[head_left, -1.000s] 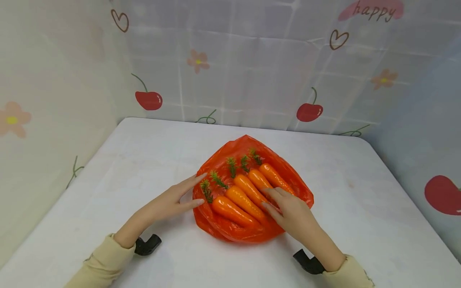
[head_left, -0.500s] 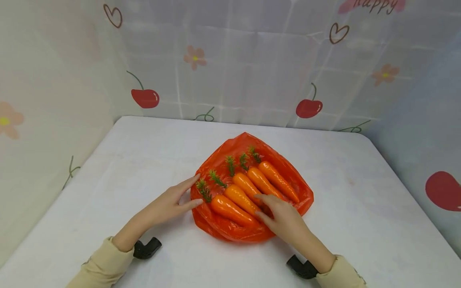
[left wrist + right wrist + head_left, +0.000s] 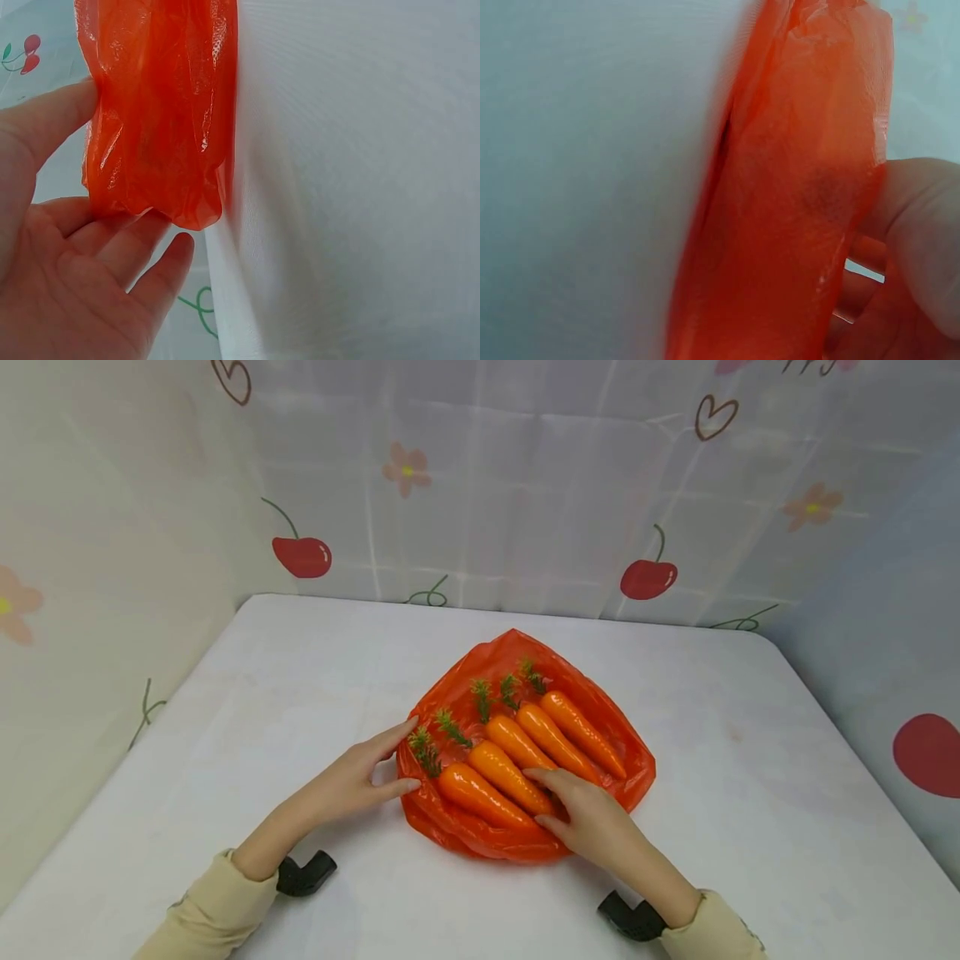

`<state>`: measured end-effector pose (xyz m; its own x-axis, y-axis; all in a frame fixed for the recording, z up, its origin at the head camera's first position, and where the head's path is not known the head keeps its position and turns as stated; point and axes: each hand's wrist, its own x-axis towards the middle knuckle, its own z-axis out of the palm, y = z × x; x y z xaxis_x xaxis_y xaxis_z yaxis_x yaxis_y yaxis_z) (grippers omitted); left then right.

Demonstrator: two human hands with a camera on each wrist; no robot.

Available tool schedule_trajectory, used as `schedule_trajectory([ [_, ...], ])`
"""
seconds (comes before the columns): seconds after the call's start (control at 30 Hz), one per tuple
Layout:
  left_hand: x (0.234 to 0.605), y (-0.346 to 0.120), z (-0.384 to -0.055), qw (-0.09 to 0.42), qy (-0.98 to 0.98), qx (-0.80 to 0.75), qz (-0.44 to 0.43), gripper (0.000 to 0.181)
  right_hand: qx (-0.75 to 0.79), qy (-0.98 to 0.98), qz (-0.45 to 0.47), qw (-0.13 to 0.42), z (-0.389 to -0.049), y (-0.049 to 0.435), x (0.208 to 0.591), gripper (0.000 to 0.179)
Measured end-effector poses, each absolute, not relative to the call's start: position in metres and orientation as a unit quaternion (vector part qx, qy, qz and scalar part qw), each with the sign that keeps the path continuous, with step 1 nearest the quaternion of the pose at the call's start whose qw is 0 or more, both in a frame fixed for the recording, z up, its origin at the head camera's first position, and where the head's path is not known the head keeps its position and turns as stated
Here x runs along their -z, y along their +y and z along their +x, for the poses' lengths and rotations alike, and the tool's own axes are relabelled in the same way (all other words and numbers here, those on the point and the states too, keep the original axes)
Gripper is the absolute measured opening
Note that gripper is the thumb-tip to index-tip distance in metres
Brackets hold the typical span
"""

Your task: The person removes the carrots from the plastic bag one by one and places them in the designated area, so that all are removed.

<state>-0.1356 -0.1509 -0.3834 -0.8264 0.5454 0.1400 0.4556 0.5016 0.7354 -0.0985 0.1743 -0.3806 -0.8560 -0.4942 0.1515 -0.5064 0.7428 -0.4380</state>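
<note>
Red bag (image 3: 487,845) of carrots (image 3: 519,745) lies mid-desk (image 3: 720,735). Left hand (image 3: 356,782), loosely spread, touches bag's left edge; right hand (image 3: 588,810), part-spread at near carrot tips, grip unclear. Bag probably flimsy, slippery; carrots likely light, firm: pinch mid-body.

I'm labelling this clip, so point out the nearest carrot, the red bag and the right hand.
Nearest carrot (image 3: 483,797): head view, middle of its orange body.
Red bag (image 3: 501,655): head view, bare far part.
Right hand (image 3: 590,815): head view, back of the hand.

head overlooks bag (image 3: 495,662); wrist views seemingly low
</note>
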Motion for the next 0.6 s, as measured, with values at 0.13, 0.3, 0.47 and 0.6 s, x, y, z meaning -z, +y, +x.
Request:
schedule_trajectory([
  [0.13,0.3834,-0.1514,-0.1362,0.048,0.865,-0.407,0.29,0.079,-0.229,-0.935,0.271,-0.004,-0.0975,0.1746,0.3802,0.058],
  [0.3,0.3834,-0.1519,-0.1366,0.046,0.863,-0.412,0.29,0.078,-0.235,-0.934,0.268,-0.008,-0.098,0.1746,0.3807,0.057],
  [0.47,0.3836,-0.1519,-0.1365,0.049,0.859,-0.418,0.291,0.078,-0.255,-0.927,0.273,-0.007,-0.0994,0.1769,0.3816,0.052],
  [0.6,0.3849,-0.1527,-0.1362,0.049,0.857,-0.421,0.293,0.078,-0.283,-0.918,0.277,-0.023,-0.1006,0.1804,0.3801,0.049],
])
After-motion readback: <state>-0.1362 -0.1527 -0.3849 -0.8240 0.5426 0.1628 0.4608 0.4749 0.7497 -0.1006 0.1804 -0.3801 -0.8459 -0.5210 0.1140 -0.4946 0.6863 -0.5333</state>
